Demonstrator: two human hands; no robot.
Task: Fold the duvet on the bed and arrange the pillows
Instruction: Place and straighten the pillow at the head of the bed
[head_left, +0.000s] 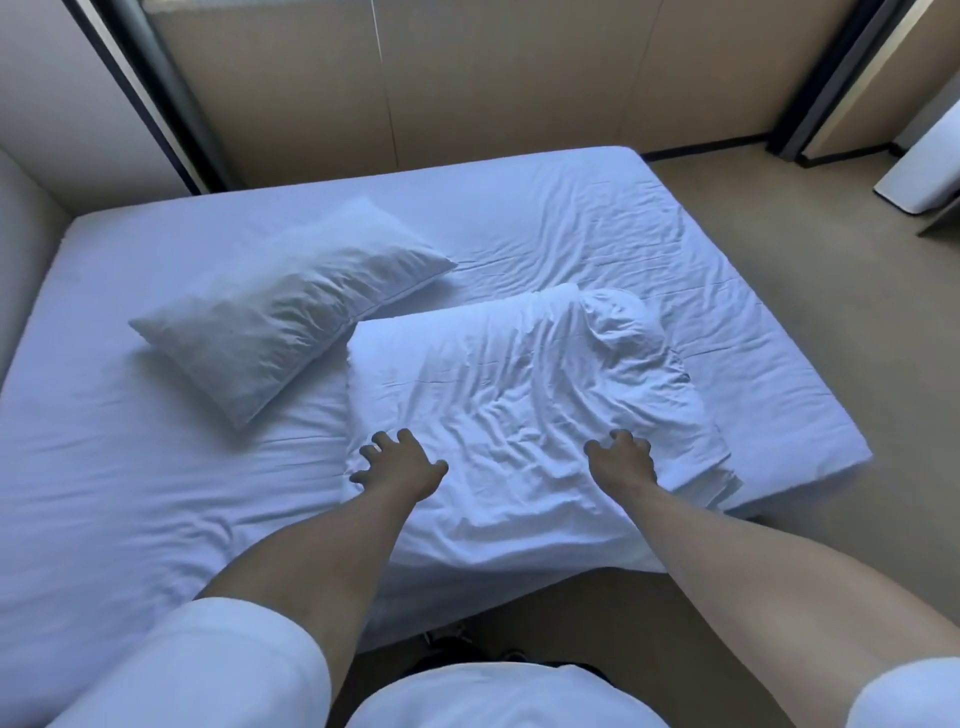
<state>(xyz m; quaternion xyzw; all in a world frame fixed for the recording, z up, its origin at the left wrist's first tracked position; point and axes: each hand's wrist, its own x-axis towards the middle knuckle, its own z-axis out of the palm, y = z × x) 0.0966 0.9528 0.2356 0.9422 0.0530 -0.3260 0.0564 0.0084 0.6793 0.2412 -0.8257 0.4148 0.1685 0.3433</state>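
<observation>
Already the duvet (524, 415) lies as a thick folded bundle on the near right part of the bed (156, 467), its near edge hanging a little over the side of the mattress. The left hand (402, 465) rests on its near left part and the right hand (623, 460) on its near right part — both with fingers spread and slightly bent, pressing down and holding nothing. The duvet looks soft, puffy and light, and its layers will probably slide apart if it is lifted by one corner. A safer hold seems to be under the bundle from both sides — palms below, thumbs on top. One pillow (291, 306) lies slanted just beside the bundle, to its far left, and looks equally soft.
</observation>
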